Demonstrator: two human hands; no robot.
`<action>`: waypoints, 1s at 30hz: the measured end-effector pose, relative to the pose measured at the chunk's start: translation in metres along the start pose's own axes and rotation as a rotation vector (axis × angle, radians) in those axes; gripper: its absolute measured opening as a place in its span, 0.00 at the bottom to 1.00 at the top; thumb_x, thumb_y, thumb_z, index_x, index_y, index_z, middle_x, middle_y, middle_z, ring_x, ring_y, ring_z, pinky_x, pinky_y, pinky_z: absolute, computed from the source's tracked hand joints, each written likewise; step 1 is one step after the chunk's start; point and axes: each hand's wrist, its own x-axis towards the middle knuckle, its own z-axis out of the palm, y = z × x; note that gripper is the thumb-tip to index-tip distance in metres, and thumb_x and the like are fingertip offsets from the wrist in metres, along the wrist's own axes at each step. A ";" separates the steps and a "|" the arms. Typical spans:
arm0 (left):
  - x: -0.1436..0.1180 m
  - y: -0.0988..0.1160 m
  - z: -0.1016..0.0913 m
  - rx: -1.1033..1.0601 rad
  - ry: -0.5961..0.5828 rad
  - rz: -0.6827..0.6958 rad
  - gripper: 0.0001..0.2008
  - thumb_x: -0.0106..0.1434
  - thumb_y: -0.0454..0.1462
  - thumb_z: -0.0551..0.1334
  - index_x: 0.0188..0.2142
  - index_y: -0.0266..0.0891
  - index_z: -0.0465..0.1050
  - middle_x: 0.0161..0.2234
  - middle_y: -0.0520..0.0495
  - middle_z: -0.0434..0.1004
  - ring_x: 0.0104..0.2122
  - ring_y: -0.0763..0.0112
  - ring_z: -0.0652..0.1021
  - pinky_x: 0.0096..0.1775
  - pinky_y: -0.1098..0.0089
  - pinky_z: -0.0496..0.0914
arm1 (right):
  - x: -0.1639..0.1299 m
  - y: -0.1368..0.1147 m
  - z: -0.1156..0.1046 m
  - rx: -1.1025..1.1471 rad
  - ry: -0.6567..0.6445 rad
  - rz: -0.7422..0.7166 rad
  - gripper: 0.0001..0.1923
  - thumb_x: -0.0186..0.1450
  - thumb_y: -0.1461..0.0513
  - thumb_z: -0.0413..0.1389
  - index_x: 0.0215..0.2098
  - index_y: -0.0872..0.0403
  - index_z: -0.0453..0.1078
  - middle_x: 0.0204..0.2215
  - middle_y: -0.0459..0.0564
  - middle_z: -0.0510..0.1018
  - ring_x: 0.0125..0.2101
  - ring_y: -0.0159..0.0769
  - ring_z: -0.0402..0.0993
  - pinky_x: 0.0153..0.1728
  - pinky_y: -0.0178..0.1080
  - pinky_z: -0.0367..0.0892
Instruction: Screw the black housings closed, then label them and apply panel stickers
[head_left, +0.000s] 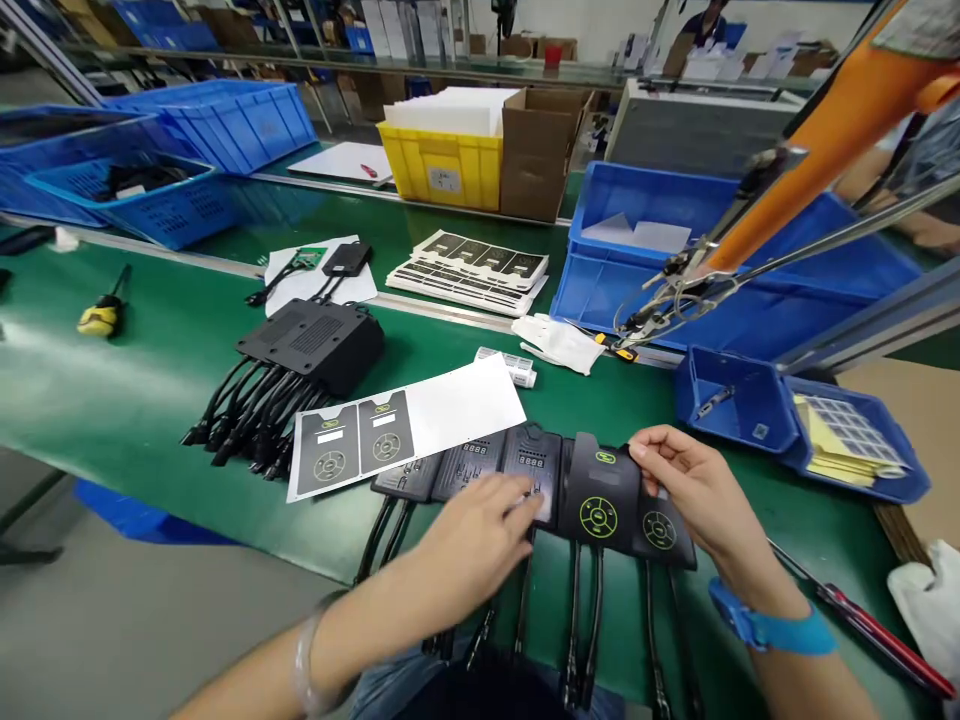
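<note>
- Far off to my left, a yellow-handled screwdriver (101,312) lies alone on the green belt (150,380), well apart from my hands.
- Behind it, blue crates (172,150) stand along the back rail.
- Next along, a stack of black controller boxes (311,345) sits with its black cables (247,415) fanned out toward the near edge.
- Just right of the cables lies a white label sheet (409,425) with two dark overlay stickers at its left end; the rest of the sheet is bare.
- Below that sheet a row of black control units (480,465) lies side by side, their leads hanging over the near edge of the belt.
- My left hand (472,540) rests on the middle of that row, fingers loosely curled, fingertips pressing on the unit with the small display; it grips nothing.
- Directly right of it, a black overlay sticker (598,495) with a green ring of buttons sits on top of a unit, slightly tilted.
- My right hand (694,490) pinches the upper right edge of that sticker between thumb and fingers; a blue watch is on the wrist.
- Behind my right hand, a white glove (559,342) lies on the belt.
- Farther right, small blue bins (731,400) stand, one holding yellow sheets.
- At the far right, a red-handled tool (877,630) lies near the table edge.
</note>
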 end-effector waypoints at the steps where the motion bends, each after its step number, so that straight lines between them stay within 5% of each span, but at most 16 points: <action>1: -0.003 0.010 0.007 -0.007 -0.002 0.018 0.23 0.60 0.36 0.68 0.54 0.31 0.70 0.53 0.37 0.75 0.50 0.53 0.77 0.51 0.55 0.74 | 0.003 0.006 -0.001 -0.008 0.000 0.018 0.17 0.57 0.50 0.64 0.31 0.54 0.72 0.22 0.43 0.68 0.19 0.24 0.61 0.21 0.31 0.57; 11: -0.016 0.032 0.037 0.036 0.073 -0.041 0.21 0.69 0.41 0.59 0.57 0.31 0.68 0.57 0.36 0.72 0.56 0.53 0.74 0.57 0.54 0.71 | 0.012 0.028 0.000 -0.059 0.005 0.051 0.16 0.57 0.50 0.64 0.31 0.54 0.73 0.18 0.41 0.66 0.18 0.24 0.59 0.20 0.31 0.55; 30: -0.016 0.037 0.039 0.041 0.060 -0.059 0.19 0.71 0.43 0.56 0.58 0.38 0.68 0.56 0.36 0.73 0.57 0.53 0.73 0.56 0.51 0.71 | 0.009 0.019 0.004 -0.205 0.041 0.023 0.12 0.59 0.52 0.62 0.31 0.53 0.74 0.15 0.40 0.64 0.16 0.23 0.59 0.18 0.28 0.55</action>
